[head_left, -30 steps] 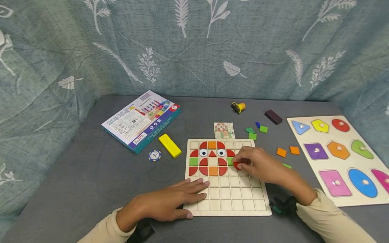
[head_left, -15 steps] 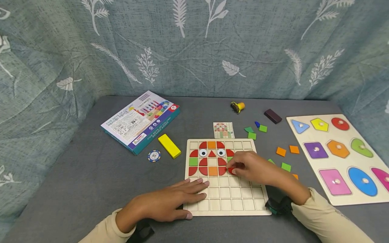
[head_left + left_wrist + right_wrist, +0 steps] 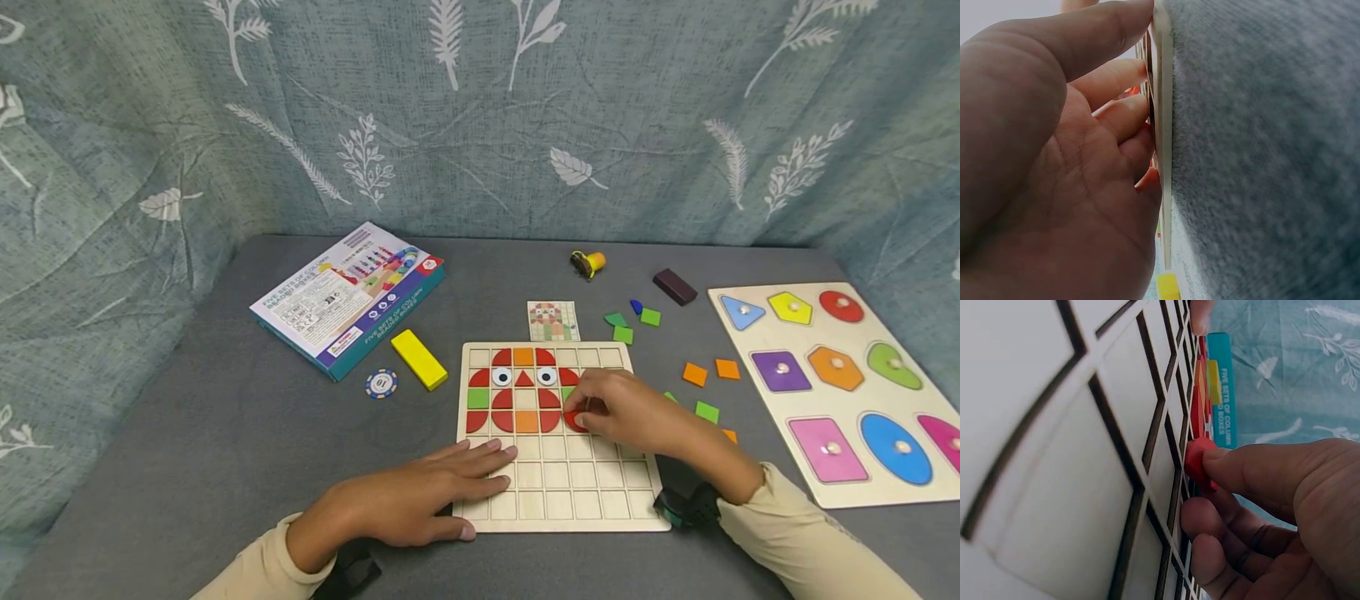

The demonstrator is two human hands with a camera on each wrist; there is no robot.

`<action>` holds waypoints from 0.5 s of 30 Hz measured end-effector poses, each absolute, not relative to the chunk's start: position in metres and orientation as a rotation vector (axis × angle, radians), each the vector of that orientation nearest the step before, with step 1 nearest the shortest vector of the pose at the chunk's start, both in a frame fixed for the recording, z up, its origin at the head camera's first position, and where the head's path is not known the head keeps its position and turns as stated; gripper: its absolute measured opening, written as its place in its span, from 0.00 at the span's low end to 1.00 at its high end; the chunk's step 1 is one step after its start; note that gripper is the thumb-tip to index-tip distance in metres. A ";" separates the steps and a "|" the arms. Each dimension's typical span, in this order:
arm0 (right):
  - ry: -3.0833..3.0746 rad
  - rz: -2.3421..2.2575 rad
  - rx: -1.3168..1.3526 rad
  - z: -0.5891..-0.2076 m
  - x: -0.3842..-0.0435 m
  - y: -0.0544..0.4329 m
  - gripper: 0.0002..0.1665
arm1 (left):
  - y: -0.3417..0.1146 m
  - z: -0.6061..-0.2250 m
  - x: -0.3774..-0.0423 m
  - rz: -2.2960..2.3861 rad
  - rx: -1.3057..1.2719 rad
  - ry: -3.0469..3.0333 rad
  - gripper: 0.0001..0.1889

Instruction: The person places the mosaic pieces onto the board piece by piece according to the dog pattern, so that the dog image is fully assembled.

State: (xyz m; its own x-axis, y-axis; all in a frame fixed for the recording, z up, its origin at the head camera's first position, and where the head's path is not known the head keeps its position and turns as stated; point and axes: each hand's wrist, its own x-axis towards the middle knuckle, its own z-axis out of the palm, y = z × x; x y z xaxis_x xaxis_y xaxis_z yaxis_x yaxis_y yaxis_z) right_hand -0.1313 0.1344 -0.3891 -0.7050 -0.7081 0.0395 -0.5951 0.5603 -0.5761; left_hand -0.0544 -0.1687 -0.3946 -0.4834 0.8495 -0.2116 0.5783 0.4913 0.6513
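The wooden grid board (image 3: 581,507) lies flat on the table, its upper part bearing red, orange and green tiles and two eye tiles in an owl-like pattern. My right hand (image 3: 637,412) pinches a red tile with a curved edge (image 3: 1197,461) between thumb and fingers. That tile is at the pattern's lower right, right at the grid's surface in the right wrist view. My left hand (image 3: 427,496) rests with fingers spread on the board's lower left part, thumb at its edge. Behind the board, a small pattern card (image 3: 553,322) shows a similar owl picture.
To the right lie loose green tiles (image 3: 707,412), orange tiles (image 3: 694,374) and a shape puzzle board (image 3: 765,417). Around the back are a dark block (image 3: 674,287), a yellow-and-black item (image 3: 587,264), a toy box (image 3: 348,300), a yellow block (image 3: 419,360) and a poker chip (image 3: 381,383).
My right hand has moved left and slightly nearer with the red tile, to the cell beside the pattern's lower right. Loose tiles behind the wrist have come into view. My left hand stays put.
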 end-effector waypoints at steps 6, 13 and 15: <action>2.606 -0.857 -1.106 -0.389 -0.130 0.134 0.08 | -0.169 -0.395 -0.054 0.697 1.183 2.226 0.31; 2.630 -0.831 -1.106 -0.390 -0.129 0.134 0.07 | -0.169 -0.395 -0.054 0.703 1.175 2.227 0.31; 2.636 -0.828 -1.112 -0.390 -0.128 0.134 0.07 | -0.169 -0.395 -0.054 0.702 1.171 2.226 0.31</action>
